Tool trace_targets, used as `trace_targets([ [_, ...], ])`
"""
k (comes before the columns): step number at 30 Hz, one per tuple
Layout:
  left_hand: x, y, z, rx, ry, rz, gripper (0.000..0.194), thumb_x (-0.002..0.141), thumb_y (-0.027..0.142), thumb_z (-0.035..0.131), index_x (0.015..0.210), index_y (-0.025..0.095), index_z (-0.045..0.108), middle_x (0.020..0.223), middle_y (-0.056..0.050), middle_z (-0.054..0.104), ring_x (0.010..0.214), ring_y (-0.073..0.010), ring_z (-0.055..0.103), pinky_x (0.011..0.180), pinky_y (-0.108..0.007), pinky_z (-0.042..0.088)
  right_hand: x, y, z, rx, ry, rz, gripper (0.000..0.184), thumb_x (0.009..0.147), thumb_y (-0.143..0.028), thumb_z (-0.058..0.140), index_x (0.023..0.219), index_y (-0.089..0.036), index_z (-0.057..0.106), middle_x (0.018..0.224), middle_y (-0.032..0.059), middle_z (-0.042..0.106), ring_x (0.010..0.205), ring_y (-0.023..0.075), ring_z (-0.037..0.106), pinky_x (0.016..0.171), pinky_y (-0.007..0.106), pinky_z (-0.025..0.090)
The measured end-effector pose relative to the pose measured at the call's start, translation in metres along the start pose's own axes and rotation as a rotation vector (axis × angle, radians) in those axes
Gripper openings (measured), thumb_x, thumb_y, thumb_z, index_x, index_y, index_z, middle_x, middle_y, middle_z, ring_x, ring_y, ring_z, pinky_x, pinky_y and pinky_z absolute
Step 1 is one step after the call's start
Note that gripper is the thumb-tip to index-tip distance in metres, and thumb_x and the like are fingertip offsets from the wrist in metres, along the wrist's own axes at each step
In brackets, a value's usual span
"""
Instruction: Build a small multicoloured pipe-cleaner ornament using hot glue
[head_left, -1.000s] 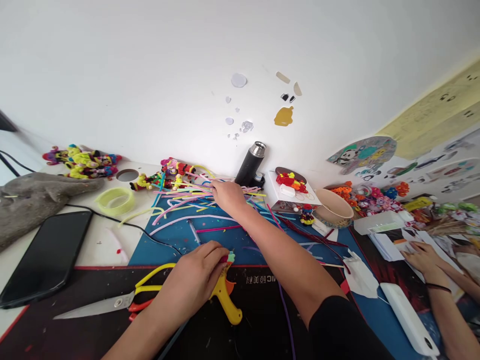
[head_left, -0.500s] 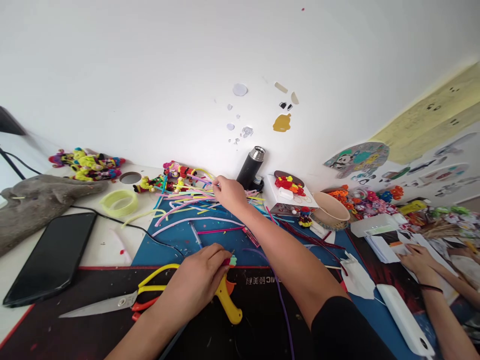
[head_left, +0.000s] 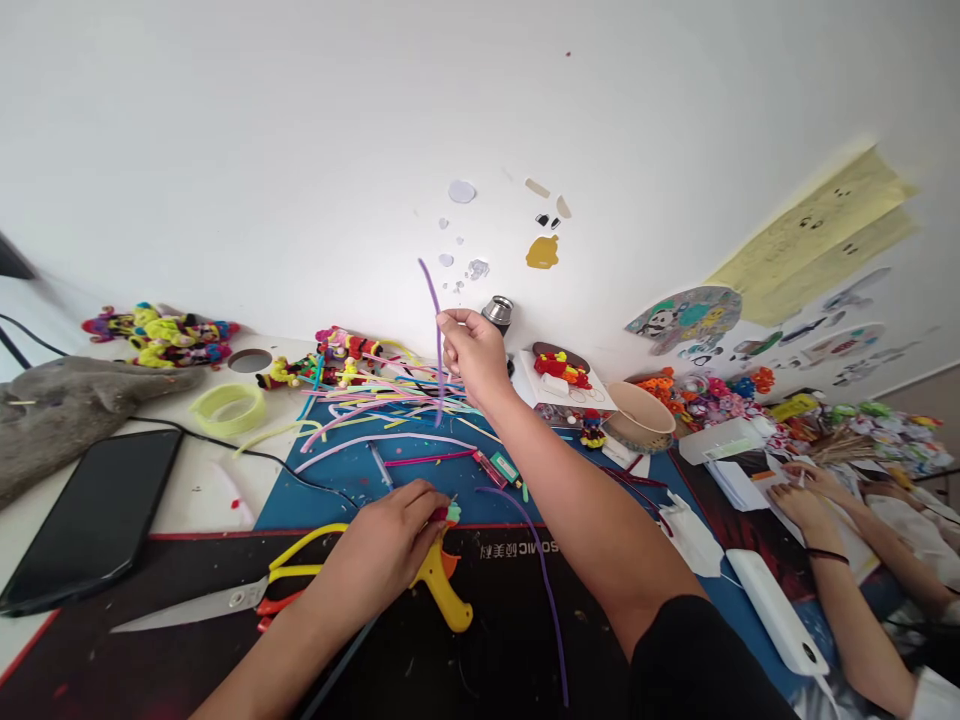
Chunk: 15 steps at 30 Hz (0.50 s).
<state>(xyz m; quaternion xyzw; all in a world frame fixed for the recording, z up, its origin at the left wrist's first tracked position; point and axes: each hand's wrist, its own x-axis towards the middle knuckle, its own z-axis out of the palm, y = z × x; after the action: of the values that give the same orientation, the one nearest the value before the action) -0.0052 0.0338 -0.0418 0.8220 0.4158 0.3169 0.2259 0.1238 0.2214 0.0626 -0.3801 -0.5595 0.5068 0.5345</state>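
Between the thumb and fingers of my right hand (head_left: 476, 355) is a purple pipe cleaner (head_left: 430, 283), held upright above the pile. Below it, a heap of pastel pipe cleaners (head_left: 375, 405) lies on the blue mat. My left hand (head_left: 394, 530) pinches a small fuzzy piece (head_left: 453, 513), mint green with some dark red, mostly covered by the fingers. Just under that hand rests a yellow-handled tool (head_left: 450, 598) with an orange part, perhaps a glue gun. Scissors (head_left: 217, 602) with yellow and red handles lie partly behind my left wrist. Another purple pipe cleaner (head_left: 551, 590) curves across the black mat.
A black phone (head_left: 90, 520) and a roll of pale tape (head_left: 229, 408) are at left. Fuzzy dolls (head_left: 169, 335) lie by the wall. A flask (head_left: 498, 312), white box (head_left: 577, 390) and round basket (head_left: 637, 415) stand behind. Another person's hands (head_left: 802, 495) work at right.
My right hand has lifted off the pipe cleaner pile, bringing up a purple pipe cleaner. My left hand keeps its pinch on the small fuzzy piece. The view has shifted slightly.
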Motion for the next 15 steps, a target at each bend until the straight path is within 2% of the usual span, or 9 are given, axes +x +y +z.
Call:
trace_targets([
  [4, 0.001, 0.0, 0.001, -0.015, -0.005, -0.004, 0.022, 0.11, 0.025, 0.051, 0.119, 0.024, 0.072, 0.114, -0.008, 0.078, 0.097, -0.0238, 0.079, 0.084, -0.033, 0.063, -0.015, -0.034, -0.001, 0.093, -0.028, -0.028, 0.031, 0.094, -0.047, 0.082, 0.098, -0.023, 0.063, 0.054, -0.0137, 0.041, 0.041, 0.0069, 0.033, 0.043, 0.022, 0.024],
  [8, 0.001, -0.003, 0.0, -0.038, -0.014, -0.031, 0.023, 0.11, 0.03, 0.052, 0.116, 0.024, 0.073, 0.112, -0.008, 0.079, 0.096, -0.0242, 0.079, 0.083, -0.033, 0.062, -0.041, -0.057, -0.009, 0.087, -0.052, 0.06, 0.027, 0.099, -0.046, 0.079, 0.099, -0.024, 0.064, 0.058, -0.0125, 0.038, 0.043, 0.007, 0.031, 0.045, 0.023, 0.024],
  [12, 0.002, -0.008, -0.004, -0.1, 0.037, -0.048, 0.024, 0.109, 0.038, 0.054, 0.113, 0.026, 0.075, 0.112, -0.007, 0.081, 0.1, -0.0246, 0.079, 0.089, -0.033, 0.062, -0.079, -0.063, -0.034, -0.035, -0.132, 0.228, 0.028, 0.091, -0.045, 0.085, 0.093, -0.023, 0.066, 0.057, -0.0115, 0.037, 0.045, 0.0081, 0.028, 0.043, 0.023, 0.022],
  [15, 0.004, -0.008, -0.01, -0.14, 0.061, -0.104, 0.026, 0.108, 0.044, 0.057, 0.11, 0.027, 0.076, 0.114, -0.006, 0.082, 0.103, -0.0257, 0.079, 0.093, -0.035, 0.061, -0.112, -0.058, -0.064, -0.127, -0.109, 0.358, 0.035, 0.084, -0.049, 0.088, 0.087, -0.024, 0.063, 0.055, -0.0123, 0.034, 0.045, 0.0083, 0.025, 0.043, 0.023, 0.02],
])
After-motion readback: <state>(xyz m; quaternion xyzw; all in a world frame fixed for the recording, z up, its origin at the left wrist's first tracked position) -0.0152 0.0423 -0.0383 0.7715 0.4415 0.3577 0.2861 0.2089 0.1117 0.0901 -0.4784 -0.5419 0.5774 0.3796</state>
